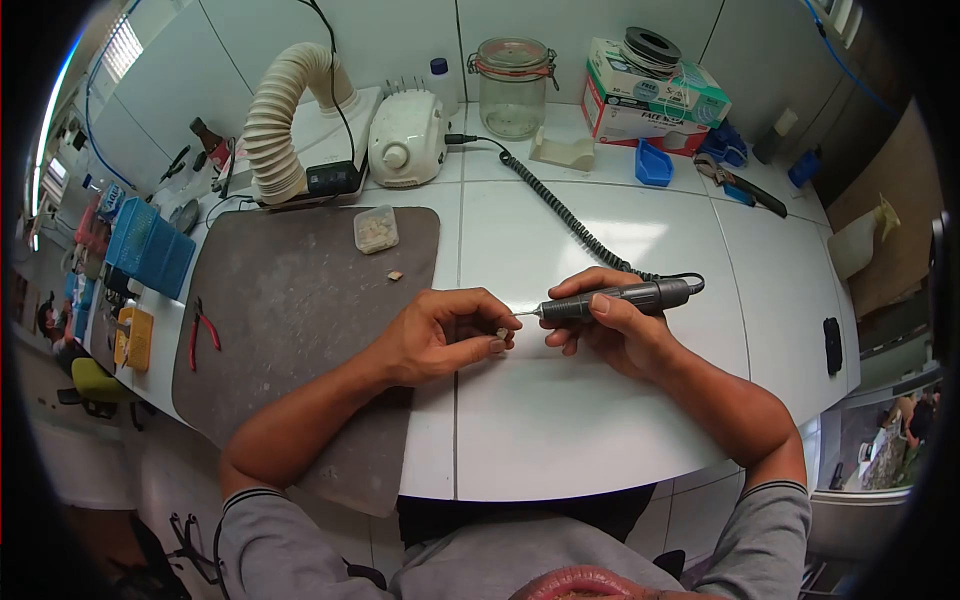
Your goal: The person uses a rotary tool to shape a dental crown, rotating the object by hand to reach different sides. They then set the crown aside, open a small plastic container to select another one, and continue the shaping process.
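Observation:
My right hand is wrapped round a dark rotary handpiece, its thin metal bit pointing left. Between the thumb and fingers of my left hand is pinched a small pale piece, mostly covered by the fingertips. The bit's tip reaches right to the left fingertips. From the handpiece's rear a coiled black cord runs back to the white control unit. On the grey mat left of my hands lie a small tan piece and a clear container of similar pale bits.
Red-handled pliers lie on the mat's left. A ribbed hose arches over its back edge. Behind stand a glass jar, stacked boxes and a blue tray. Cutters lie back right; a blue basket stands far left.

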Tool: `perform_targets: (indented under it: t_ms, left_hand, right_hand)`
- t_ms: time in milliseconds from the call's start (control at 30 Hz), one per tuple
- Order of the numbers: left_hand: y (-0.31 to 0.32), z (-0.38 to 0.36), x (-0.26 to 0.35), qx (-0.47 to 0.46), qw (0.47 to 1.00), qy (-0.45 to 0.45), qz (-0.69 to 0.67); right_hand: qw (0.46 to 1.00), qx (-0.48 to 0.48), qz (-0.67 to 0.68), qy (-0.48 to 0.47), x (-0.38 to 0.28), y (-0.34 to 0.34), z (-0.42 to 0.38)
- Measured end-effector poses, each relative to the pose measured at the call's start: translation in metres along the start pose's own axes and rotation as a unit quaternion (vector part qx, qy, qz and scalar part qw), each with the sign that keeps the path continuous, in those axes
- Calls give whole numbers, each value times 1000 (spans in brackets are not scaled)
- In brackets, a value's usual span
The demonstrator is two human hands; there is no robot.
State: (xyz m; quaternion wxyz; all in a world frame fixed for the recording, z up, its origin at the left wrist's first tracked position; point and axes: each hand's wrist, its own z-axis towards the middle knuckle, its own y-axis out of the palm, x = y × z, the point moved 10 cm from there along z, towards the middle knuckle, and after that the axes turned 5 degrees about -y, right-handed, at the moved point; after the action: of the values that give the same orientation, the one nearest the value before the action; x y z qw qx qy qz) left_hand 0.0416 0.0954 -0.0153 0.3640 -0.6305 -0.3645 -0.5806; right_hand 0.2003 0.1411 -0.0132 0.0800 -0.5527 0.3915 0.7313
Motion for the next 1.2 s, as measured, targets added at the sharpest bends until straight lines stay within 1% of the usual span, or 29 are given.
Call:
perform_targets:
  t_ms: [67, 167, 267, 367, 567, 700, 800, 900, 1133, 1200]
  left_hand:
    - [0, 0, -3, -1, 1000, -18, 14]
    - [-2, 0, -5, 23, 999, -48, 7]
    - [-4, 1, -2, 41, 999, -25, 11]
    - [-2, -1, 2, 46, 998, -10, 47]
    - [-2, -1, -3, 54, 997, -31, 44]
    - [-2, -1, -2, 58, 997, -29, 40]
    - [-3, -1, -2, 58, 998, -27, 21]
    - [-3, 0, -2, 52, 999, -13, 10]
    - [-3, -2, 1, 46, 999, -21, -4]
    - [-5, -2, 0, 48, 998, -27, -6]
  right_hand:
    - [1000, 3, -5, -8, -2, 1, -1]
    - [1000, 1, -11, -19, -5, 6, -1]
    - [999, -3, -16, -27, -5, 9, -3]
    - [999, 2, -34, -36, -7, 11, -5]
    - [994, 0, -85, -71, -13, 14, -8]
    - [988, 3, -125, -95, -15, 13, -7]
    - [983, 7, -157, -97, -19, 18, -8]
    - [977, -9, -194, -90, -19, 21, -8]
    - [973, -27, -219, -63, -16, 24, -6]
    - [976, -19, -212, -54, -14, 23, -6]
